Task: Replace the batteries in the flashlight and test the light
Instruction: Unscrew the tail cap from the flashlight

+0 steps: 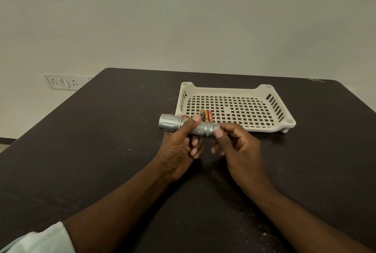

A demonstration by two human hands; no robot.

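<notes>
Head view is looking down at a dark desk (101, 151). Left hand (181, 147) is gripping the barrel of a silver flashlight (187, 125), holding it sideways above the desk — its wide head is pointing left. Right hand (236, 147) is pinching the tail cap (216, 127) between thumb and fingers. Just behind, a cream perforated tray (270, 124) is holding three batteries (206, 115) — lying side by side in its near-left corner.
</notes>
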